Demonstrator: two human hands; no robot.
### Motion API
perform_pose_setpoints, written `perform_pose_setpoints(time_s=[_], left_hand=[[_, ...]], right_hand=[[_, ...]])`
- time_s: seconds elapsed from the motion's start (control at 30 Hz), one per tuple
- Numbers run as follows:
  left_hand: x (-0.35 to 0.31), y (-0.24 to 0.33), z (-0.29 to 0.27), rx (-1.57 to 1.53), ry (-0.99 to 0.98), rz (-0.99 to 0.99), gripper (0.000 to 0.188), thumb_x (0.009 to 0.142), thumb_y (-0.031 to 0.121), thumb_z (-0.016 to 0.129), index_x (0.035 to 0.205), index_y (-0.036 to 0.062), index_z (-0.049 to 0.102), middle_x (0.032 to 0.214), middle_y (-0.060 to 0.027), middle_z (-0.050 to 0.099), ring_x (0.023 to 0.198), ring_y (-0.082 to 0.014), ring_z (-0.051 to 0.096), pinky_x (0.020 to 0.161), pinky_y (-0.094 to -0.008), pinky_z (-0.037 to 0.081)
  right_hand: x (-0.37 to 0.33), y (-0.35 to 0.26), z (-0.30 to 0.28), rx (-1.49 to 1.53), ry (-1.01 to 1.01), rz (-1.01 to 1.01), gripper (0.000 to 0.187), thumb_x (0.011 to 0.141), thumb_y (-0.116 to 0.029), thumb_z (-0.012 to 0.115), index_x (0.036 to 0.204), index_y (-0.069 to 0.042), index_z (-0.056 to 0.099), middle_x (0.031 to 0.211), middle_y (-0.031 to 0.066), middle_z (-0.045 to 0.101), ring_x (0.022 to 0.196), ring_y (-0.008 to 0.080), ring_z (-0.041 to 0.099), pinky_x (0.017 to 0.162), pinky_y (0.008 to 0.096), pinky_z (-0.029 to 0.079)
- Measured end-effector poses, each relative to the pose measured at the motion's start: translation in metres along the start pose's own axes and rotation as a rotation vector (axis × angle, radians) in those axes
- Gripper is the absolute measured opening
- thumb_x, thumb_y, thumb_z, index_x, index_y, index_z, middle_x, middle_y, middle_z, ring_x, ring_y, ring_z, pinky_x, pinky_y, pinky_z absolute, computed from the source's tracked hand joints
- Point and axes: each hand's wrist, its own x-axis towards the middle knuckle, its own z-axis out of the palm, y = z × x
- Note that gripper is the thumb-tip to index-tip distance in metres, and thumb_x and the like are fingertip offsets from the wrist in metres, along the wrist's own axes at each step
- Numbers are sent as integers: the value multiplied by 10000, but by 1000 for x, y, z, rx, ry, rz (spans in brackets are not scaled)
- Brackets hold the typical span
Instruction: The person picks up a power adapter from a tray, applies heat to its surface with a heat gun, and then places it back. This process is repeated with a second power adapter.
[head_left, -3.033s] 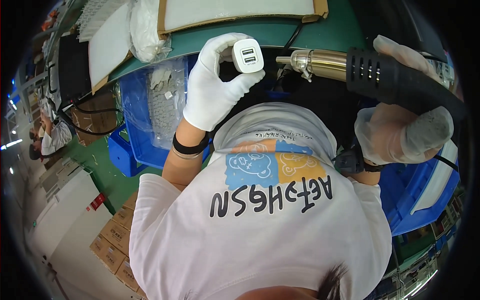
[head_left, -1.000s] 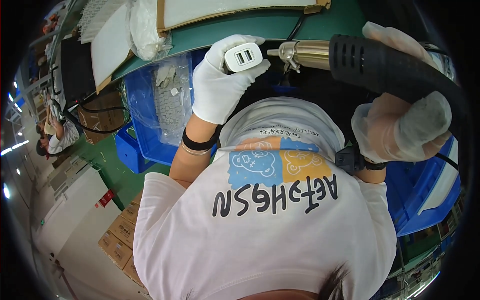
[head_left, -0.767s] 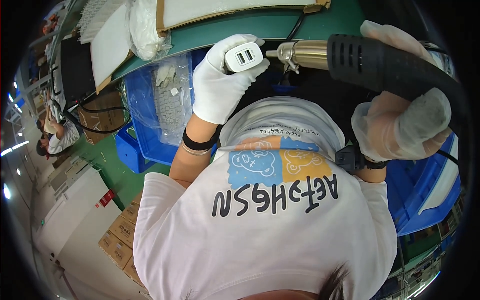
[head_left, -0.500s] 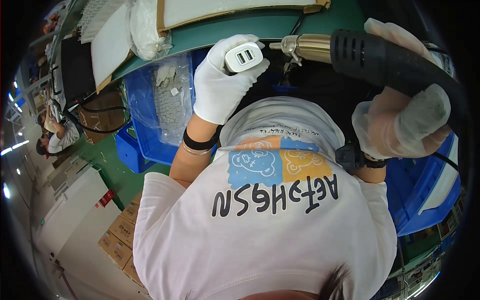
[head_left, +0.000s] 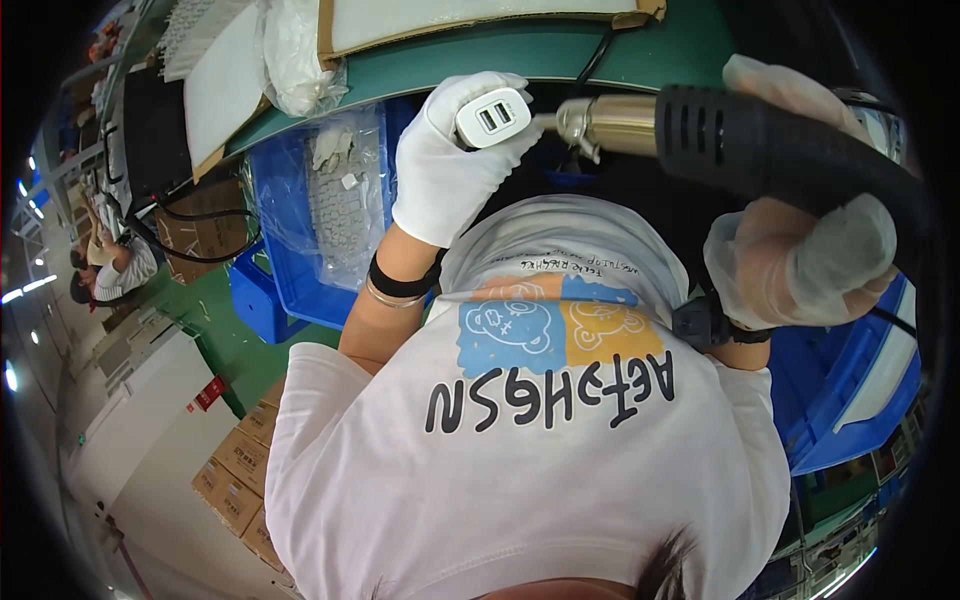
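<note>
My left hand [head_left: 440,165], in a white cloth glove, is closed around a white charger plug [head_left: 493,117]. Its end with two USB ports faces up toward me. From the right, my right hand [head_left: 790,255] in a translucent glove grips a hot air gun [head_left: 735,130] with a black slotted body and a metal barrel. The gun's thin nozzle points left at the charger's side, by the fingertips of my left glove. Whether the nozzle touches the charger I cannot tell.
A blue bin [head_left: 290,200] holds bagged white parts to the left of my hand. Ahead is a green workbench [head_left: 480,55] with a cardboard tray [head_left: 440,22]. Another blue bin [head_left: 835,400] stands at right. Brown cartons [head_left: 240,465] are stacked at lower left; a person [head_left: 115,265] sits at far left.
My left hand and the charger have shifted slightly right, and the nozzle has dropped a little lower in view. The gap between nozzle and charger has narrowed.
</note>
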Motion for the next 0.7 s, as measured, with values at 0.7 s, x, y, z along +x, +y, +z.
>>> perform_pose_setpoints(time_s=[0.7], left_hand=[[3,-10,6,153,43,157,520,644,-96,739,1097,61,538,1023,-55,601,874,-129,604,777,-243,504]], right_hand=[[1,-23,42,-276,302,291,645,910,-552,465,935,53,687,890,212,692,798,290,699,726,360,579]])
